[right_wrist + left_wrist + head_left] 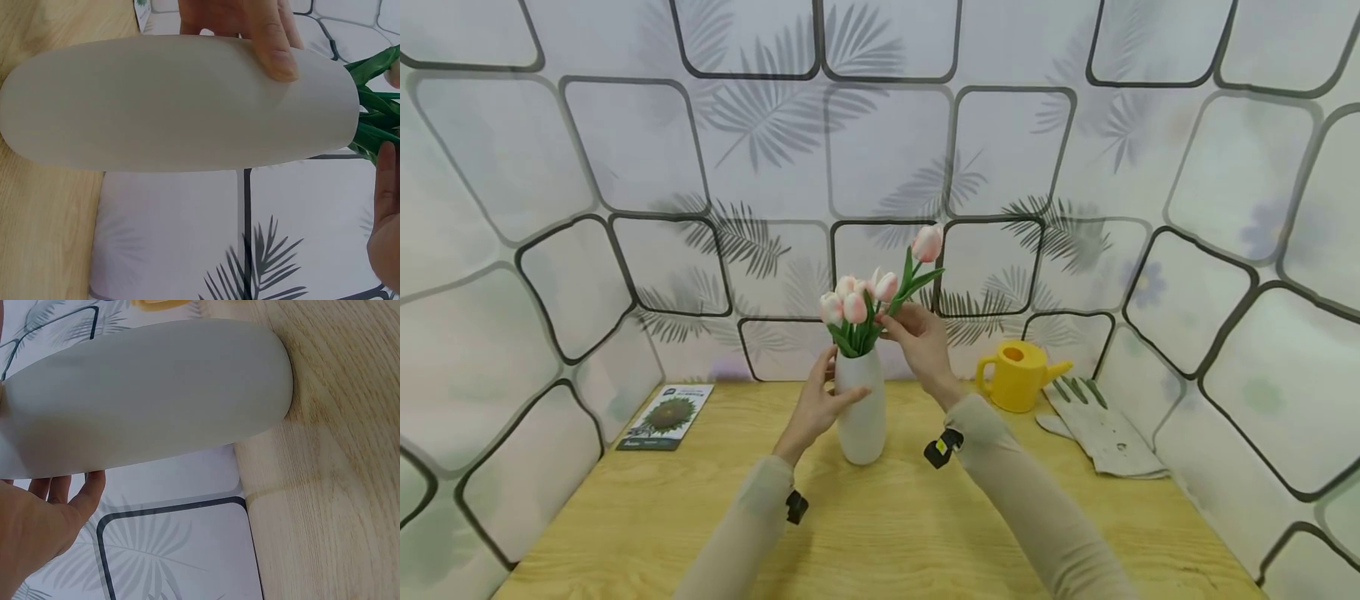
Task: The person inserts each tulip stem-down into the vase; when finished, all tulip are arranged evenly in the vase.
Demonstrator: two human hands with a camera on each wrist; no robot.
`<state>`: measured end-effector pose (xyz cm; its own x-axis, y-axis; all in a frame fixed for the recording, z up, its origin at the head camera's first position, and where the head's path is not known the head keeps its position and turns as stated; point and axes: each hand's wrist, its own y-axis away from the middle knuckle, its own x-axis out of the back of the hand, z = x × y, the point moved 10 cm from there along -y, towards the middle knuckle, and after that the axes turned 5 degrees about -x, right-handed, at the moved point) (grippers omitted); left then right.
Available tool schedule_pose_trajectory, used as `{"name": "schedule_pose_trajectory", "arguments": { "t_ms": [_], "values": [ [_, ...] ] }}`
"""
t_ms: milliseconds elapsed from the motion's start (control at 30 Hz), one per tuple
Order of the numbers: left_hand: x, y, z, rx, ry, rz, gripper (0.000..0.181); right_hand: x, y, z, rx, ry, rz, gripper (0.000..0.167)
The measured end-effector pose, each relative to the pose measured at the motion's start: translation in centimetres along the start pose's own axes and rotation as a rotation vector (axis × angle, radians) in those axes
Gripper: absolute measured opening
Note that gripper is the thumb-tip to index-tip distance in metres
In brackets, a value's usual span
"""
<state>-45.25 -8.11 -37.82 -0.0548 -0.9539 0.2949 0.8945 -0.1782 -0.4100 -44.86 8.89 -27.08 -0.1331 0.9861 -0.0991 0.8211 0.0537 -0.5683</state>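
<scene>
A white vase (861, 429) stands upright on the wooden table with several pink-and-white tulips (854, 308) in its mouth. My left hand (817, 408) grips the vase's left side, thumb across the front; in the right wrist view that thumb (278, 59) lies on the vase wall. Beside the mouth, my right hand (921, 343) pinches a tulip (928, 244) low on its stem, its bloom higher than the others. The stem's lower end is hidden. Green leaves (375, 103) come out of the vase mouth near my right fingers in the right wrist view.
A yellow watering can (1017, 379) stands to the right, with pale gardening gloves (1105, 429) lying beside it. At the back left lies a packet with a sunflower picture (668, 415). Patterned fabric walls (760, 150) enclose the table (880, 533) at the back and sides.
</scene>
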Motion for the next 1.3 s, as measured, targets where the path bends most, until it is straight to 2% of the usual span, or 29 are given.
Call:
{"name": "schedule_pose_trajectory", "arguments": {
  "t_ms": [167, 267, 400, 533, 767, 1000, 1300],
  "values": [
    [-0.1, -0.1, 0.3, 0.019, 0.009, -0.018, 0.092, -0.1, 0.5, 0.3, -0.041, 0.037, 0.016, 0.022],
    [-0.2, 0.3, 1.9, 0.018, 0.003, -0.034, 0.090, -0.2, 1.0, -0.6, -0.051, 0.080, 0.033, 0.018],
    [-0.2, 0.9, 3.8, 0.013, -0.004, -0.047, 0.088, -0.8, 1.8, -1.2, -0.059, 0.166, 0.016, 0.017],
    [-0.3, 1.2, 3.9, 0.024, 0.003, -0.050, 0.087, -1.3, 2.2, -0.5, -0.081, 0.193, -0.011, 0.018],
    [-0.2, 1.2, 3.6, 0.032, 0.022, -0.046, 0.088, -1.6, 2.4, 0.5, -0.103, 0.129, -0.042, 0.018],
    [-0.2, -0.1, 0.1, 0.011, 0.017, -0.012, 0.092, -1.1, 1.5, 3.2, -0.079, 0.106, -0.036, 0.022],
    [-0.1, 0.1, 0.2, 0.004, -0.006, 0.010, 0.090, -1.0, 1.6, 3.7, -0.116, 0.134, -0.020, 0.020]
  ]
}}
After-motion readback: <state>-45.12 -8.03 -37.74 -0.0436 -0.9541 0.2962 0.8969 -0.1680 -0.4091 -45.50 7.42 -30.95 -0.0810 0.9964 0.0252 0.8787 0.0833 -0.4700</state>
